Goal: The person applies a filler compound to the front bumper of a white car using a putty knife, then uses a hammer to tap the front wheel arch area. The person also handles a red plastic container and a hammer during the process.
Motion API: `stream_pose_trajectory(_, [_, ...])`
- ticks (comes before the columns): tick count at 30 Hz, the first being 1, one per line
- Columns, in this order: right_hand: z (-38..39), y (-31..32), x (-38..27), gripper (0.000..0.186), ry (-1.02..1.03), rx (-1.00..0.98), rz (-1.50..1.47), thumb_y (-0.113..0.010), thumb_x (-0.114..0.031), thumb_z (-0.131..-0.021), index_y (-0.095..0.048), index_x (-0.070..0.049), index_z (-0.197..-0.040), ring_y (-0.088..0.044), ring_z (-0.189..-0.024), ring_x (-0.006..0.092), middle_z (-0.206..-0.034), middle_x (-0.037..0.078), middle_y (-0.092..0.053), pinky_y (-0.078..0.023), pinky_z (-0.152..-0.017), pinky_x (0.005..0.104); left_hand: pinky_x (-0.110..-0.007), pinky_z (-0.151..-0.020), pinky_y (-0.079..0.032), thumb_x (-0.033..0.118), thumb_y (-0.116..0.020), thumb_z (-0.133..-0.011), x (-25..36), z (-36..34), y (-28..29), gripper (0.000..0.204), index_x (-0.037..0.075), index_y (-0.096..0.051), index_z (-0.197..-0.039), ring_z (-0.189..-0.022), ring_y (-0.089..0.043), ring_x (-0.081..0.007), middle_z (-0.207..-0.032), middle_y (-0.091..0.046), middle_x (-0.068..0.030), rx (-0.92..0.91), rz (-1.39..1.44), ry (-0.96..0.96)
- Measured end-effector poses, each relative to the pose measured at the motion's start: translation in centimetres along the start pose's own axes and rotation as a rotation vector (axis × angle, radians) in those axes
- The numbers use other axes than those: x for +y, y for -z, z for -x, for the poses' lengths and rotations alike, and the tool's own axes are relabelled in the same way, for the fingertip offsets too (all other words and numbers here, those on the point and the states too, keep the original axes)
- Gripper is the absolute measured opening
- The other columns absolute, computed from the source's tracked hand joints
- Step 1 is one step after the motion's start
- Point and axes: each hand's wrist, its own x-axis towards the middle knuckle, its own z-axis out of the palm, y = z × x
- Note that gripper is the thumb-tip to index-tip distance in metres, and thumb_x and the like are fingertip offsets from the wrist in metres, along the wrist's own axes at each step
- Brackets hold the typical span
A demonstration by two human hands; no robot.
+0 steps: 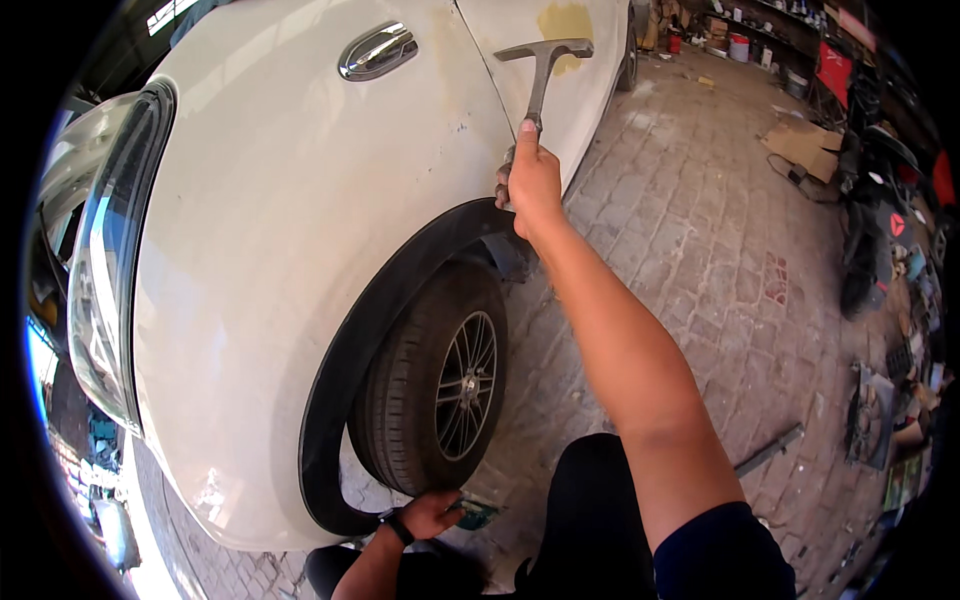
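My right hand (pixel 530 180) is raised in front of the white car's (pixel 250 200) side, closed around the handle of a hammer (pixel 541 82). The hammer's metal head is up, with one long tapered end pointing left and a blunt end on the right. Low down, my left hand (pixel 430 515), with a dark band at the wrist, is beside the bottom of the tyre (pixel 400 420) and the black wheel-arch trim (pixel 335 430). Its fingers are curled next to a dark green object (pixel 478 512) whose kind I cannot make out.
A chrome-rimmed side trim piece (pixel 377 52) and yellowish patches (pixel 565 25) mark the car body. The headlight (pixel 110 260) is at left. Stone paving (pixel 700 250) runs along the right. A metal bar (pixel 770 450), flattened cardboard (pixel 805 148) and piled parts (pixel 875 400) lie there.
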Motion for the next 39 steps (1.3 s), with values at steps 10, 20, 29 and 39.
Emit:
stream_pose_trajectory(10, [-0.1, 0.1, -2.1, 0.058, -0.077, -0.015, 0.032, -0.044, -0.053, -0.110, -0.043, -0.008, -0.075, -0.043, -0.046, 0.0170, -0.059, 0.002, -0.043, -0.037, -0.041, 0.0360, -0.050, -0.076, -0.050, 0.024, -0.067, -0.095, 0.6, 0.0, 0.2, 0.028, -0.002, -0.061, -0.100, -0.089, -0.063, -0.0478, -0.092, -0.063, -0.0282, -0.020, 0.029, 0.047])
stream_pose_trajectory(20, [-2.6, -0.7, -5.7, 0.060, 0.022, -0.028, -0.030, -0.043, -0.060, -0.108, -0.048, -0.006, -0.083, -0.045, -0.045, 0.0203, -0.065, 0.007, -0.051, -0.040, -0.045, 0.0386, -0.047, -0.081, -0.051, 0.023, -0.067, -0.097, -0.4, 0.2, -0.3, 0.027, -0.001, -0.063, -0.108, -0.093, -0.065, -0.0438, -0.095, -0.066, -0.0260, -0.031, 0.004, 0.060])
stream_pose_trajectory(29, [-2.7, -3.5, -9.5, 0.058, 0.080, -0.045, 0.010, -0.042, -0.060, -0.108, -0.046, -0.007, -0.084, -0.045, -0.046, 0.0195, -0.065, 0.006, -0.051, -0.041, -0.046, 0.0389, -0.045, -0.087, -0.052, 0.023, -0.065, -0.099, -1.1, 0.1, -0.2, 0.032, -0.001, -0.063, -0.119, -0.099, -0.068, -0.0408, -0.103, -0.069, -0.0267, -0.084, -0.054, 0.063])
stream_pose_trajectory(39, [-3.0, -5.6, -8.3, 0.058, 0.006, -0.095, 0.073, -0.044, -0.062, -0.107, -0.047, -0.007, -0.086, -0.045, -0.049, 0.0190, -0.065, 0.006, -0.050, -0.040, -0.047, 0.0388, -0.050, -0.084, -0.051, 0.030, -0.062, -0.101, 1.4, -0.6, 0.7, 0.032, -0.001, -0.061, -0.110, -0.098, -0.064, -0.0483, -0.097, -0.065, -0.0287, -0.082, -0.037, 0.029])
